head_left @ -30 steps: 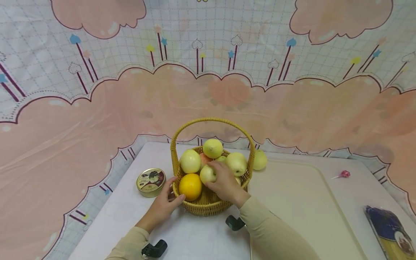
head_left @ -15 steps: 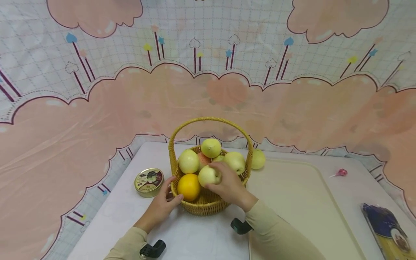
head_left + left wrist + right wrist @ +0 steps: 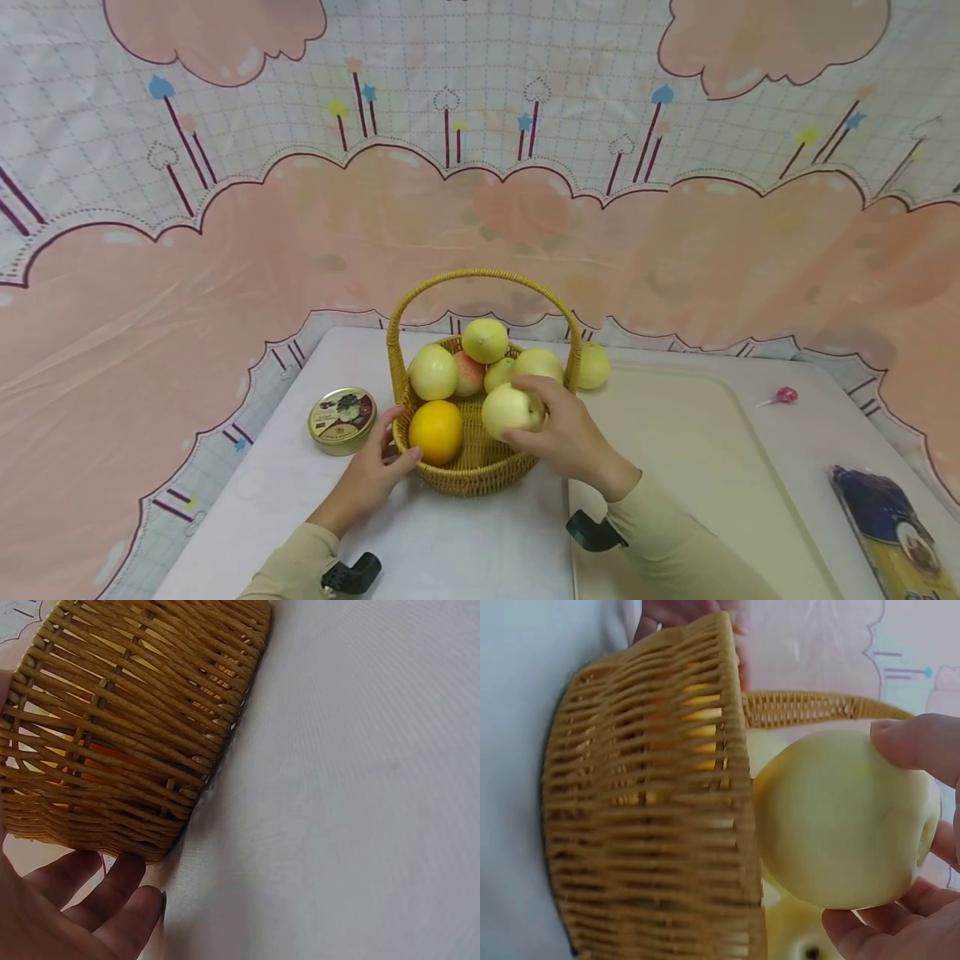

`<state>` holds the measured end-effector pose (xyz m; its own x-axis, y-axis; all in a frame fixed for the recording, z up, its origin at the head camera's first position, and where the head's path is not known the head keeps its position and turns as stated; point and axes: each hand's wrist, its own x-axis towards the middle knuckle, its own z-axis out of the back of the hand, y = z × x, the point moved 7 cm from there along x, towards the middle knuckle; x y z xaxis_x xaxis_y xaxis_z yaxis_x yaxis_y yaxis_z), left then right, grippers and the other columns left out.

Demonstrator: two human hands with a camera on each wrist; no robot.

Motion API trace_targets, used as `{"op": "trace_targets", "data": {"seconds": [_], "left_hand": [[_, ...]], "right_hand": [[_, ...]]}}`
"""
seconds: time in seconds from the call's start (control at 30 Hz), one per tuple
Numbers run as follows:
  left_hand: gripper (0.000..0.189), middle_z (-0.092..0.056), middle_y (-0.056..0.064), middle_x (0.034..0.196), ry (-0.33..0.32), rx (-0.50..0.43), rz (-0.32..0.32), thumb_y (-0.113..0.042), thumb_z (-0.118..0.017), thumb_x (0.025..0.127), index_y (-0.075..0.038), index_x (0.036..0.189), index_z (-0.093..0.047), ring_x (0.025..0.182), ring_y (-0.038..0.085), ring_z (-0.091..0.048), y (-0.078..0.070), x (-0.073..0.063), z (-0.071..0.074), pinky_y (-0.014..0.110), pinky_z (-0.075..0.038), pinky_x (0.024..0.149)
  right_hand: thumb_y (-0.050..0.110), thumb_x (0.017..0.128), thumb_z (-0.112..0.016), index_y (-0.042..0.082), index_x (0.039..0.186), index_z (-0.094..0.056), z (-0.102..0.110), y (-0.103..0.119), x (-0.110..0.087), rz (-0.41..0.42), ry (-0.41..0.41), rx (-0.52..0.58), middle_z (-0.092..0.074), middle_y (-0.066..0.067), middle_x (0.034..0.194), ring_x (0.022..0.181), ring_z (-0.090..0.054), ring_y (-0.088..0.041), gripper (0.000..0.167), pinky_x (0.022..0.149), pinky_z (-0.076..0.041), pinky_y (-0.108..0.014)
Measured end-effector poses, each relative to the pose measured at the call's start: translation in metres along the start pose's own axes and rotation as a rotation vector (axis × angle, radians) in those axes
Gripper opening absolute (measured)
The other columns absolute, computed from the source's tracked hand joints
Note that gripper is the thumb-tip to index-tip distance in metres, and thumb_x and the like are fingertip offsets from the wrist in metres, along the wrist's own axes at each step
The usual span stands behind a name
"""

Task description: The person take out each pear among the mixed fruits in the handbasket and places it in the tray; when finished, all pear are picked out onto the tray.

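Wicker basket (image 3: 472,482) holds an orange (image 3: 436,432), pale fruits (image 3: 432,372) and perhaps a peach (image 3: 469,374).

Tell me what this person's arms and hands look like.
The left sleeve and right sleeve are plain beige. A small black device sits near each cuff. The left hand and right hand wear no gloves.

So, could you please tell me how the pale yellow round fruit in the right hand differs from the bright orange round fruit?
The pale yellow fruit is held by the right hand; the orange fruit sits inside the yellow wicker basket. The pale yellow fruit is light in colour, the orange fruit deep and vivid. Both are round.
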<state>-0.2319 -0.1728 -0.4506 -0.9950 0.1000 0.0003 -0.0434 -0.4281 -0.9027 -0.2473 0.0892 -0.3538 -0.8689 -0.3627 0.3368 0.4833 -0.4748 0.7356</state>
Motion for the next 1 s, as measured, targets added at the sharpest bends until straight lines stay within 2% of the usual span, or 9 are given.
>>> {"op": "trace_targets", "data": {"seconds": [0.2, 0.43, 0.63, 0.83, 1.0], "left_hand": [[0.071, -0.034, 0.034, 0.151, 0.003, -0.004, -0.002, -0.03, -0.065, 0.098, -0.016, 0.155, -0.026, 0.126, 0.043, -0.051, 0.0, -0.001, 0.0, 0.058, -0.043, 0.103], [0.071, -0.034, 0.032, 0.152, -0.001, 0.008, 0.002, -0.032, -0.065, 0.098, -0.018, 0.155, -0.026, 0.126, 0.042, -0.051, 0.002, 0.001, -0.002, 0.058, -0.043, 0.103], [0.071, -0.032, 0.033, 0.153, -0.001, 0.013, 0.007, -0.035, -0.065, 0.098, -0.02, 0.155, -0.025, 0.128, 0.044, -0.049, 0.002, 0.001, -0.001, 0.06, -0.04, 0.105], [0.071, -0.031, 0.034, 0.153, -0.004, 0.018, 0.013, -0.035, -0.064, 0.099, -0.02, 0.155, -0.025, 0.128, 0.046, -0.049, 0.002, 0.002, -0.001, 0.06, -0.039, 0.105], [0.07, -0.031, 0.034, 0.153, -0.004, 0.017, 0.008, -0.034, -0.064, 0.099, -0.019, 0.155, -0.025, 0.128, 0.046, -0.049, 0.002, 0.002, -0.002, 0.061, -0.039, 0.104]], "right_hand": [[0.018, 0.083, -0.083, 0.005, 0.131, -0.058, 0.012, -0.009, -0.011, 0.023, -0.018, -0.04, -0.06, -0.009, 0.13, 0.11, -0.058, -0.026, 0.055, 0.089, -0.051, -0.047], [0.014, 0.081, -0.084, 0.002, 0.133, -0.057, 0.03, -0.017, -0.021, 0.036, -0.039, -0.041, -0.059, -0.012, 0.131, 0.114, -0.058, -0.029, 0.059, 0.093, -0.051, -0.053], [0.011, 0.08, -0.085, 0.0, 0.131, -0.057, 0.044, -0.025, -0.027, 0.036, -0.03, -0.01, -0.059, -0.011, 0.129, 0.115, -0.057, -0.028, 0.059, 0.093, -0.053, -0.047], [0.008, 0.079, -0.085, -0.003, 0.132, -0.056, 0.05, -0.033, -0.034, 0.048, -0.024, -0.008, -0.059, -0.014, 0.129, 0.116, -0.057, -0.03, 0.062, 0.093, -0.053, -0.044], [0.011, 0.079, -0.084, -0.006, 0.134, -0.054, 0.052, -0.04, -0.041, 0.039, -0.023, -0.016, -0.059, -0.016, 0.128, 0.115, -0.058, -0.031, 0.065, 0.091, -0.054, -0.048]]}}
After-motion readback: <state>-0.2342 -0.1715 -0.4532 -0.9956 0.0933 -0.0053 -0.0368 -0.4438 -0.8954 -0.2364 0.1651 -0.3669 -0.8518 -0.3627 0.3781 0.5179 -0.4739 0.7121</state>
